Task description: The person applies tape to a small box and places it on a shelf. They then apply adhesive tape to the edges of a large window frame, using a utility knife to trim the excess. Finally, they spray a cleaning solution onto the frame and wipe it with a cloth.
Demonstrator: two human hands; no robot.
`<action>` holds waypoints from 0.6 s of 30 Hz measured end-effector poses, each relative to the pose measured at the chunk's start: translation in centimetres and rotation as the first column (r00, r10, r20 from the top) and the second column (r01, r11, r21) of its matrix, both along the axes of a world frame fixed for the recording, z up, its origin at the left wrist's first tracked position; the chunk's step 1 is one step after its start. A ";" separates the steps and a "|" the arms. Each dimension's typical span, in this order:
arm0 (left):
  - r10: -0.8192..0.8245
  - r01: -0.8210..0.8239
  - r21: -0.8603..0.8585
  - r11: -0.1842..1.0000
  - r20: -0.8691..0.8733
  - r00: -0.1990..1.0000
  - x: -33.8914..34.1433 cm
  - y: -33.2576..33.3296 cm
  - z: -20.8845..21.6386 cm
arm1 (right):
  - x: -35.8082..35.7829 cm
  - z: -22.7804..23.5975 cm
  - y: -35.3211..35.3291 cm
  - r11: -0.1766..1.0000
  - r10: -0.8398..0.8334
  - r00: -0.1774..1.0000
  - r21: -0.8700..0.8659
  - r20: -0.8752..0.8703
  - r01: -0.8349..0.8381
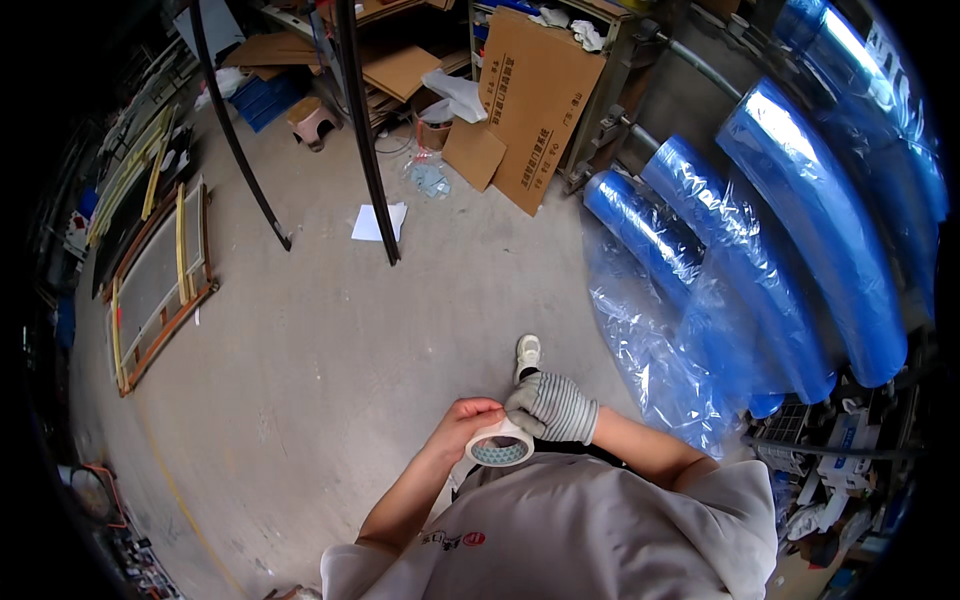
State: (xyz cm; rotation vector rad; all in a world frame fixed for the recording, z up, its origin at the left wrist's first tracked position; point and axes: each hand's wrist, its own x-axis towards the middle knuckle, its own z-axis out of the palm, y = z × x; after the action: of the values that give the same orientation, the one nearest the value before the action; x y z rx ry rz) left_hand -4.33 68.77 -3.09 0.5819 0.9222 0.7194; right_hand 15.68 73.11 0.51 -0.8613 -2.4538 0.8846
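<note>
Close in front of my body is a roll of pale tape (501, 444), its round opening facing up toward me and a patterned inner ring showing. My bare left hand (467, 425) is closed on the roll's upper left side, fingers pointing right. On the other side my right hand (553, 408), in a grey striped glove, is curled shut with its fingertips against the roll's top edge. Both hands meet there. A loose tape end, if any, is too small to make out between the fingers.
Large rolls of blue plastic film (810, 220) lie on a rack at right, with loose clear film (660, 350) hanging down. Two dark strips (365, 130) rise ahead. A cardboard sheet (540, 110) leans at the back. A framed panel (165, 285) lies left; white paper (379, 222) is on the floor.
</note>
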 end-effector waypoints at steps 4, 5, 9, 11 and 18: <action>-0.029 0.080 0.154 0.985 -0.311 0.950 0.3 10.4 -0.5 | 0.3 -0.7 10.0 0.975 -0.003 0.975 -0.216 0.224 0.053; -0.019 0.100 0.171 0.980 -0.420 0.907 0.1 13.1 -0.7 | 0.8 -0.8 12.8 0.974 0.024 0.968 -0.226 0.249 0.034; 0.007 0.131 0.107 0.986 -0.802 0.597 -6.3 23.3 -7.5 | 5.4 4.6 24.5 0.969 -0.162 0.985 -0.197 -0.065 0.147; 0.117 0.125 0.210 0.970 -0.847 0.518 -6.9 27.1 -7.0 | 8.3 8.3 29.7 0.938 -0.260 0.957 -0.267 -0.127 0.219; 0.020 0.304 0.168 0.938 -0.899 0.437 -1.5 43.2 -4.9 | 13.7 8.2 41.4 0.890 -0.454 0.843 -0.187 -0.289 0.416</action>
State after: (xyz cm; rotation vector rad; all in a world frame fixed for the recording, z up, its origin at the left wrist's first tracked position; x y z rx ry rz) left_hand -5.81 111.94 -7.95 1.4011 1.7478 0.3396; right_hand 29.39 114.49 8.72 -1.1536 -1.8302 0.9166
